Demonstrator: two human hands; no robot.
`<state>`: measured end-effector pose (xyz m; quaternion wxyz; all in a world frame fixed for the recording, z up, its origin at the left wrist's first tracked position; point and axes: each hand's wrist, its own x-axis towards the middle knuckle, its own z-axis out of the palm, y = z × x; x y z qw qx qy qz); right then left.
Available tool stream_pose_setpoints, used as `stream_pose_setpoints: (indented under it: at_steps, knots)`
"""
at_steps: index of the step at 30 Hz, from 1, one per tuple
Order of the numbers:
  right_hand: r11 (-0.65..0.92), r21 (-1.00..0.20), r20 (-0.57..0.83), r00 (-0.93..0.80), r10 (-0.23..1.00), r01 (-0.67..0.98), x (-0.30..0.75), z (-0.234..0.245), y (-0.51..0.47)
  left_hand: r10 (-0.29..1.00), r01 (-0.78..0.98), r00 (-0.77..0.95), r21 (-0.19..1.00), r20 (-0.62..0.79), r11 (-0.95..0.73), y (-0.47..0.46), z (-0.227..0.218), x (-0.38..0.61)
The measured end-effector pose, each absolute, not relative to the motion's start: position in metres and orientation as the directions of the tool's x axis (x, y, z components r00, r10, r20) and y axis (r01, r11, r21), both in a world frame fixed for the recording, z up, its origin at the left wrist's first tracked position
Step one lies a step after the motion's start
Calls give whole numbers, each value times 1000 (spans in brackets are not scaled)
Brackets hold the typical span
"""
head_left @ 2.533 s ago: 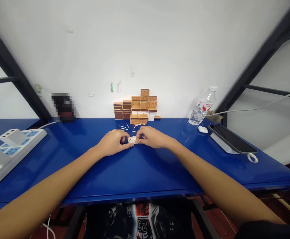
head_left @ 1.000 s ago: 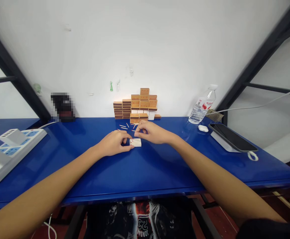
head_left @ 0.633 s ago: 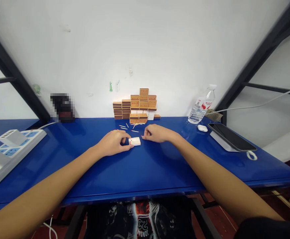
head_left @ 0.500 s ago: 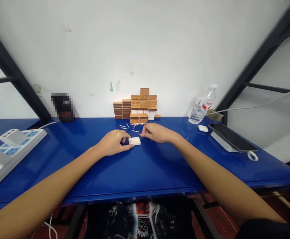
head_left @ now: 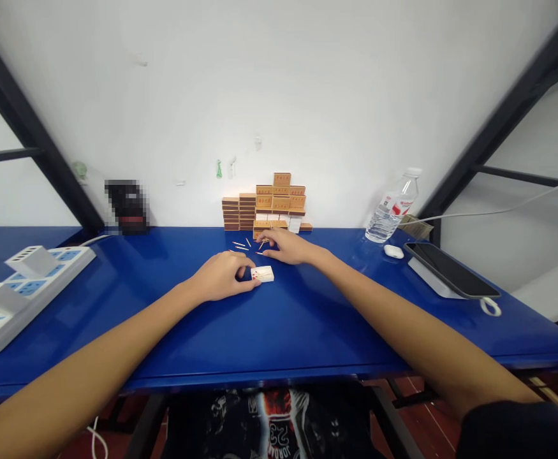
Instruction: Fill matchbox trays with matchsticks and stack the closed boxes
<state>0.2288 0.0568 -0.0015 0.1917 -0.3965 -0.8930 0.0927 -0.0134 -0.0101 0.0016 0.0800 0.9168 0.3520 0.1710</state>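
Note:
My left hand [head_left: 224, 275] is closed on the left end of a small white matchbox tray [head_left: 263, 274], thumb in front and fingers behind. A few red-tipped matches lie inside the tray, which rests on the blue table. Beyond it, my right hand [head_left: 286, 246] hovers low over loose matches [head_left: 242, 247]. Its thumb and fingers are apart, and I see nothing held between them. Some matches are partly hidden behind these fingers. Just past them, against the wall, rises a stack of orange-brown matchboxes [head_left: 281, 203] with several white trays low in it.
On the left lies a white power strip [head_left: 75, 260] with plugged-in chargers, and a blurred dark object [head_left: 128, 207] stands by the wall. To the right are a water bottle [head_left: 388, 210], a white earbud case [head_left: 393, 252] and a phone [head_left: 451, 271] on a stand.
My right hand has moved away from beside the tray, up and left over the loose matches, and its pinch has opened. My left hand stays on the tray. The view has shifted slightly.

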Motion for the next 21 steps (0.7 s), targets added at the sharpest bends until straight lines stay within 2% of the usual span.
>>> stream_pose_setpoints:
  at_steps: [10, 14, 17, 21]
  knots:
    - [484, -347, 48, -501, 864, 803, 232, 6, 49, 678, 624, 692, 267, 248, -734, -11, 2, -13]
    - [485, -365, 94, -487, 868, 795, 235, 13, 43, 680, 625, 689, 270, 251, -732, -10, 1, -14]
    - [504, -432, 150, -492, 858, 748, 236, 21, 35, 692, 638, 675, 269, 254, -721, -10, 0, -14]
    - [549, -509, 82, -598, 797, 662, 229, 27, 15, 713, 660, 648, 270, 267, -701, -8, -1, -15]
